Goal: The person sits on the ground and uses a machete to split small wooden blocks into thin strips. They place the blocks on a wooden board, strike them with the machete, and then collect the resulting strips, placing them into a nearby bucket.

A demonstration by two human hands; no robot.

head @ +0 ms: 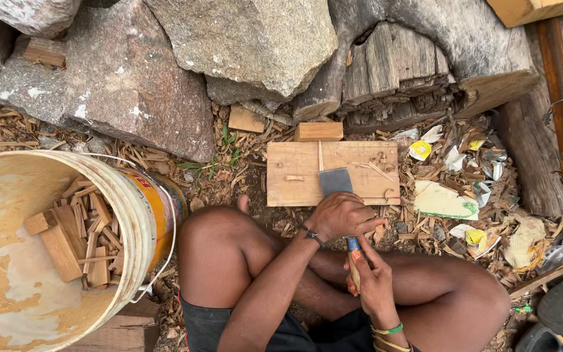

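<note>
Chip-strewn ground, hands [353, 241] on cleaver [335, 182]

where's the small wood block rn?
In the head view, the small wood block lies on the ground at upper centre, just beyond the far edge of the flat board, below the rocks.

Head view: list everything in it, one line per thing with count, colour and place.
Board: one, pale wood, on the ground ahead.
Blade: one, grey, flat on the board's near edge.
Small block: one, tan, behind the board.
Bucket: one, white and yellow, left, holding cut wood pieces.
Rocks: several, grey, along the top.
Log: one, weathered, top right.
Shavings and paper scraps: many, right.
Left hand: over the blade's near end.
Right hand: gripping the tool's handle.
</note>
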